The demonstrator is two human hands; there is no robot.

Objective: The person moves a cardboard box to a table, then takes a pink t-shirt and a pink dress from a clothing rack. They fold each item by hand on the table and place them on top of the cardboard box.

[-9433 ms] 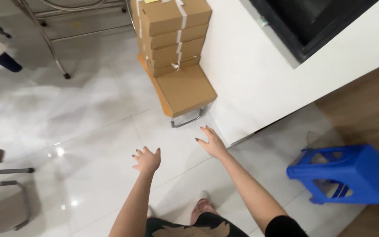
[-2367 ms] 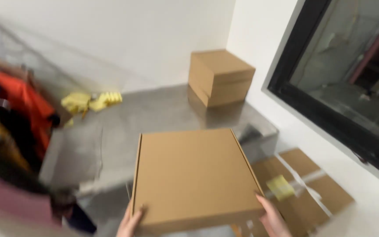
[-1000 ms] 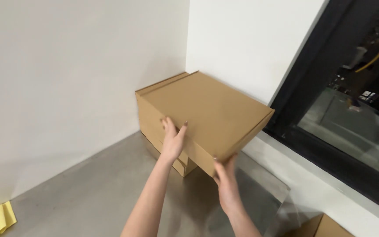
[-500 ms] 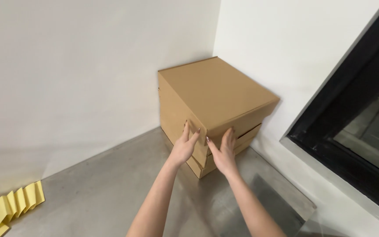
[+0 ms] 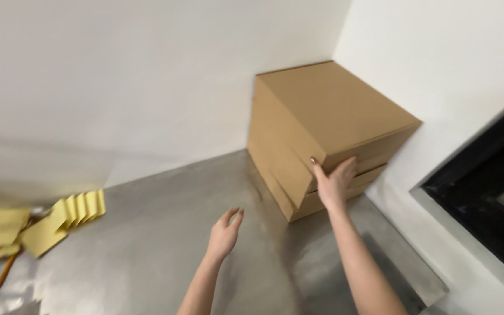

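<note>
A stack of flat brown cardboard boxes [image 5: 328,116] stands in the corner of a grey metal surface [image 5: 164,245], against two white walls. My right hand [image 5: 335,184] lies flat against the near corner of the stack, fingers spread on the lower boxes, gripping nothing. My left hand [image 5: 224,234] hovers over the metal surface to the left of the stack, fingers loosely apart and holding nothing.
A fan of yellow paper sheets [image 5: 48,224] and a pencil [image 5: 6,271] lie at the left on the surface. A black-framed window [image 5: 485,204] runs along the right wall. The surface's front right corner [image 5: 433,291] is near my right arm.
The box I carried now sits on top of the corner stack. My left hand has come off the boxes and drawn back; my right hand still touches the stack's corner.
</note>
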